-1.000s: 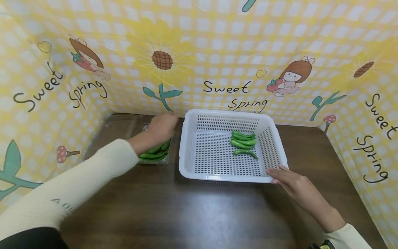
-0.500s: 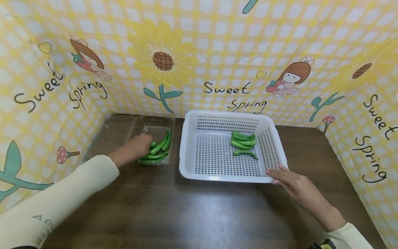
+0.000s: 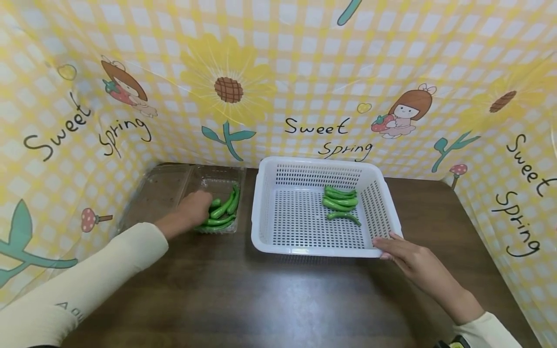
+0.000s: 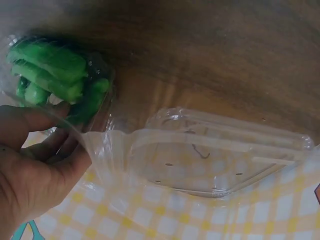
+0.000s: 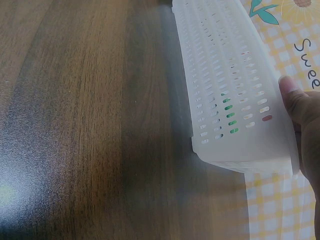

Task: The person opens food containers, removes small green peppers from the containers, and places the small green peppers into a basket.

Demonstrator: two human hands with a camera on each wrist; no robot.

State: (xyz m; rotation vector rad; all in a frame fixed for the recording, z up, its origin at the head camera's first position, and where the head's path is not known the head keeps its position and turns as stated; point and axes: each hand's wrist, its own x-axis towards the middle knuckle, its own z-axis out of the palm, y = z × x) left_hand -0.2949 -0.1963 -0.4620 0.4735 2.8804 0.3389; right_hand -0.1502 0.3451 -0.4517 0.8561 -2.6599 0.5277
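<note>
My left hand [image 3: 195,209] reaches into a clear plastic container [image 3: 217,175] at the left. In the left wrist view its thumb and fingers close on a green chili pepper [image 4: 89,105], beside several more chili peppers [image 3: 224,208]. My right hand [image 3: 413,261] grips the near right corner of a white plastic basket [image 3: 304,250], its rim between thumb and fingers. A fingertip shows through one of the basket's slots in the right wrist view. Several green chili peppers [image 3: 340,203] lie side by side on the basket's floor, toward the right.
The container's clear lid [image 3: 158,186] is folded back to the left on the brown wooden table [image 3: 278,299]. A yellow checked cloth [image 3: 304,72] with printed flowers rises behind and at both sides.
My left hand has moved left and down from beside the basket into the clear container and stays among the chili peppers there. The right hand keeps its hold on the basket.
</note>
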